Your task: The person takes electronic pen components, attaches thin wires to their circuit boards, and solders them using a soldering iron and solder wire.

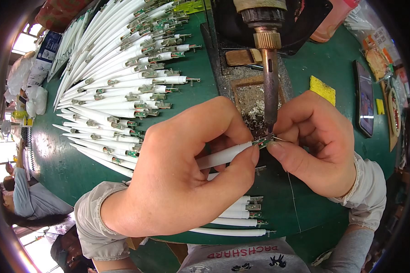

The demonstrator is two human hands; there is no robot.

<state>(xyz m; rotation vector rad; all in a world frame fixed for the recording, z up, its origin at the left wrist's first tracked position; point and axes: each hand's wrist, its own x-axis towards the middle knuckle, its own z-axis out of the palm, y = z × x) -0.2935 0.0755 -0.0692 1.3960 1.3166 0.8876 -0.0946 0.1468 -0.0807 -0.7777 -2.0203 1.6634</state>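
- Grasping a white tube (225, 156) near the middle of the view, above the green table (54, 154), tilted slightly upward to the right.
- Wrapping the tube with the thumb and curled fingers of the left hand (182, 159).
- Protruding from the tube's right end: with a small green circuit board (263, 142).
- Pinching a thin wire (293, 195) close to the board between thumb and forefinger of the right hand (316, 136), with a length trailing downward below.
- Pointing down at the board with a soldering iron (270, 86); hard to tell whether touching at the tip.
- Lying behind the iron: on a dark, speckled surface, beside a wooden block (242, 57).
- Fanned out left of the hands in a large pile of similar tubes (109, 68), and laid below them in a smaller row of tubes (234, 222).
- Set farther right, near a yellow sponge (322, 90) and a phone (364, 100).
- Seated at far left, in blue-grey: as another person (27, 195).
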